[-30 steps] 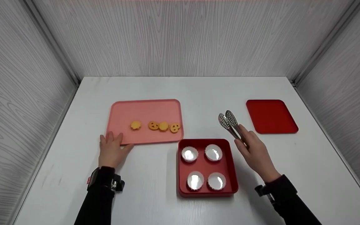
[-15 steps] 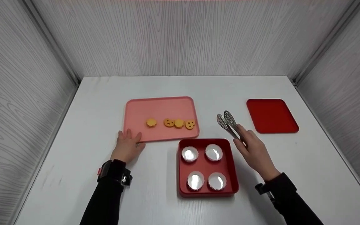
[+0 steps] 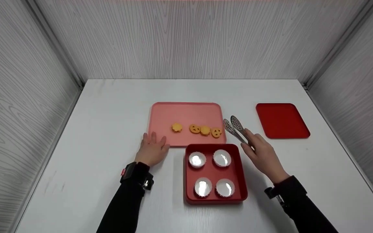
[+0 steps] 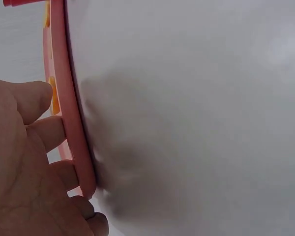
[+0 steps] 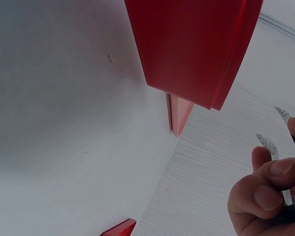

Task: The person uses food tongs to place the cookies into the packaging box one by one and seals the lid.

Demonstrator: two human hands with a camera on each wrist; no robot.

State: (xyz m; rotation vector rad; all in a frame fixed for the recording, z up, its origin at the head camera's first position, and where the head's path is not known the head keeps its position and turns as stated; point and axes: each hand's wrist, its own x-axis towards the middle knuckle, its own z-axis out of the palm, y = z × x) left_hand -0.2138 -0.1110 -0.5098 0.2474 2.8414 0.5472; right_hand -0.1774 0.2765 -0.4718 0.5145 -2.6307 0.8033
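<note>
My left hand (image 3: 152,151) touches the near-left corner of a pink tray (image 3: 186,113) with its fingers spread; in the left wrist view the fingertips lie along the tray's rim (image 4: 73,108). Several yellow cookies sit on the tray: one flower-shaped cookie (image 3: 176,127) stands apart on the left, the others are in a row toward the right. My right hand (image 3: 261,153) grips metal tongs (image 3: 238,128), their perforated tips apart and empty, close to the tray's right edge. Just in front of the tray stands a red box (image 3: 211,174) with several white paper cups (image 3: 222,158) inside.
A flat red lid-like tray (image 3: 282,121) lies at the back right of the white table (image 3: 86,155). Pale wood-grain panels (image 3: 186,38) enclose the table at the back and on both sides.
My left hand has slid the pink tray and its cookies to the right, until it sits behind the red box. The right hand with the tongs has barely moved.
</note>
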